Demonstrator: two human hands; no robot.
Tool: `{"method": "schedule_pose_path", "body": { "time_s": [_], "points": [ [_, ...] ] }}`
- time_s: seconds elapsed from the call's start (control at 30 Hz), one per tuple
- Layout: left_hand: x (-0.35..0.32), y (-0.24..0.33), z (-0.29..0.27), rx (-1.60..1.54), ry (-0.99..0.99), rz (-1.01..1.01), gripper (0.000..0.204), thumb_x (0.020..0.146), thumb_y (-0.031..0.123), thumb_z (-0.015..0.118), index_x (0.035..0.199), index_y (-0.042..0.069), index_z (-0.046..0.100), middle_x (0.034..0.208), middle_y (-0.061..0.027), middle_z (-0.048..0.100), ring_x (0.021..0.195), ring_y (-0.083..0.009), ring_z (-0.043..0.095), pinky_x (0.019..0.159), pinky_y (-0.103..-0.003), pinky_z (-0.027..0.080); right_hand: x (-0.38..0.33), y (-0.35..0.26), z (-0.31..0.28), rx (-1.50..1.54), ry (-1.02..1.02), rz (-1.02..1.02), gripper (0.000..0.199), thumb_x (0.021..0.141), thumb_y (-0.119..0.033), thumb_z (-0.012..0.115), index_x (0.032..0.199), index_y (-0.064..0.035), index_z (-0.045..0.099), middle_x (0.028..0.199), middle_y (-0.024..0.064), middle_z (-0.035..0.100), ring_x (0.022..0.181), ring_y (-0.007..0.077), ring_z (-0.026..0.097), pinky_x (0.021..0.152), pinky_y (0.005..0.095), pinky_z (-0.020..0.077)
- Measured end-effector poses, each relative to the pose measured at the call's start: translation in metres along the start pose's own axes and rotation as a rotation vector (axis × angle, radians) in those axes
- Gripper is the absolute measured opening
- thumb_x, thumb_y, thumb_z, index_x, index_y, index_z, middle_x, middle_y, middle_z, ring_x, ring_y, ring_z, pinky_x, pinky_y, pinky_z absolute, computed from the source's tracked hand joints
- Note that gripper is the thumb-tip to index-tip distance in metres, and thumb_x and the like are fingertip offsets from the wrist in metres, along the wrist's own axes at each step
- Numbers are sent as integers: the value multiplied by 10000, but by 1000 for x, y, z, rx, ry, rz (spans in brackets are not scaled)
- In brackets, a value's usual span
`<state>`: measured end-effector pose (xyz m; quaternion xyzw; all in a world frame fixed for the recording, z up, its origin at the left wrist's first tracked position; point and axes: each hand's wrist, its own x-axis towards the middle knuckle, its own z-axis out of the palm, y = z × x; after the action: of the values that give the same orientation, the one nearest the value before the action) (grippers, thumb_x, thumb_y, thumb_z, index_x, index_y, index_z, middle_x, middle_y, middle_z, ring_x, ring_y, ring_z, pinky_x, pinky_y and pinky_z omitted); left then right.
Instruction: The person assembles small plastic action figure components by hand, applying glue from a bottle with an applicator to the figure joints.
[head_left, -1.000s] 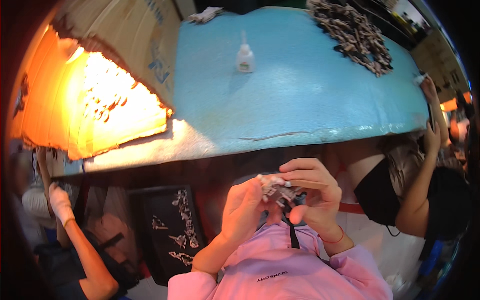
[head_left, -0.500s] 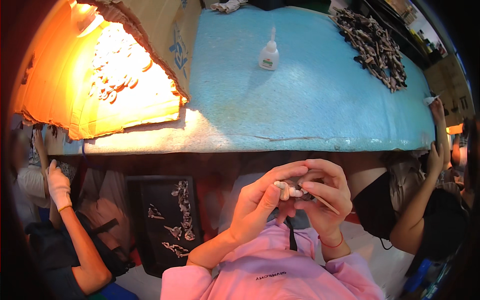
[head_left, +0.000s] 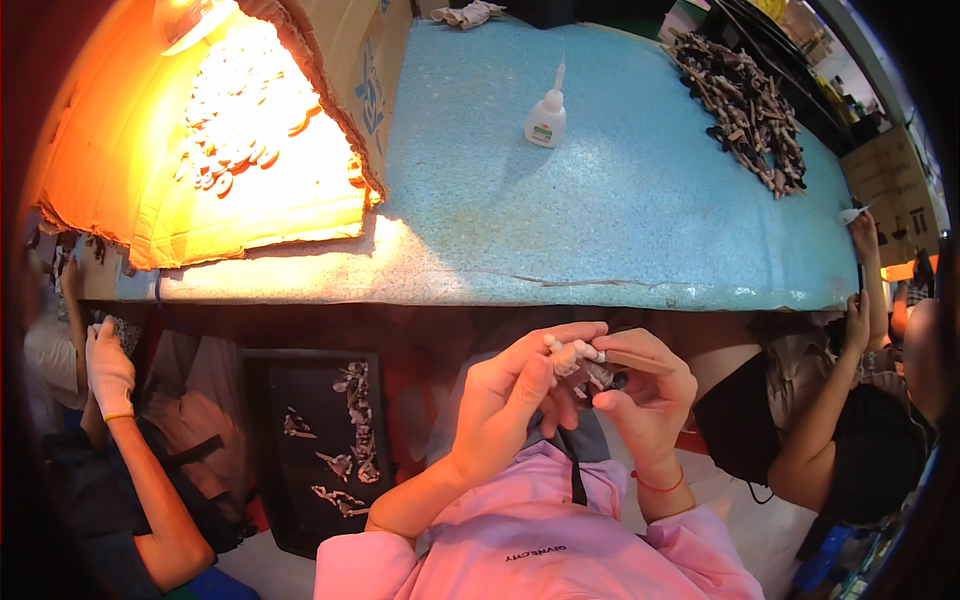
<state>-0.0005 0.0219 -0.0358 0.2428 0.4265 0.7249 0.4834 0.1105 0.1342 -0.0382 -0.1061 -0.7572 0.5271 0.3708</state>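
Observation:
Between my two hands, above my lap and just in front of the table edge, is a small figure-like piece [head_left: 578, 360], pale on top with darker parts beneath. My left hand [head_left: 502, 402] is closed on its left side, thumb and fingers pinching it. From the other side my right hand [head_left: 650, 392] grips it, thumb below and fingers curled over. The fingers cover part of the piece, so its full shape is hidden. A white squeeze bottle [head_left: 545, 122] with a thin pointed nozzle stands upright on the blue table [head_left: 480, 240].
A black tray [head_left: 275, 500] with several small pieces lies below the table edge, left of me. A lamp [head_left: 195, 22] glares into a cardboard box [head_left: 95, 190] holding many small parts. A heap of dark and pale parts [head_left: 745, 110] lies far right. Co-workers sit on both sides.
The small piece has turned in my fingers, and more of its dark underside shows. My right fingers have shifted around it. The view has moved slightly.

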Motion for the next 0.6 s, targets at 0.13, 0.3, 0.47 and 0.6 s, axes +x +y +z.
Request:
{"method": "schedule_pose_path", "body": {
  "time_s": [0.13,0.3,0.47,0.6],
  "points": [
    [0,-6,-9,-134,20,-85,462,942,355,362,1065,-56,536,862,-126,606,499,-117,520,415,-198,387,2,-5,4,245,-14,278,462,631,-89,781,1009,59,559,973,114,613,821,127,591,642,212,498],
    [3,-6,-9,-288,28,-142,427,952,324,346,1034,-47,541,802,-113,596,464,-135,516,397,-211,384,11,-9,6,298,-64,227,496,640,-106,787,1022,70,524,960,123,617,845,145,614,655,219,515],
    [2,-7,-12,-275,32,-151,430,957,318,332,1029,-51,539,784,-114,591,459,-144,516,396,-220,380,17,-12,2,230,-88,303,458,648,-60,773,1010,61,520,898,130,627,821,154,623,596,225,526],
    [5,-7,-14,-237,41,-142,438,955,290,342,1093,-85,522,1026,-210,583,499,-142,496,429,-219,368,48,-17,-26,301,93,231,271,733,9,661,962,40,520,776,106,603,615,129,597,492,230,505]
  ]
}}
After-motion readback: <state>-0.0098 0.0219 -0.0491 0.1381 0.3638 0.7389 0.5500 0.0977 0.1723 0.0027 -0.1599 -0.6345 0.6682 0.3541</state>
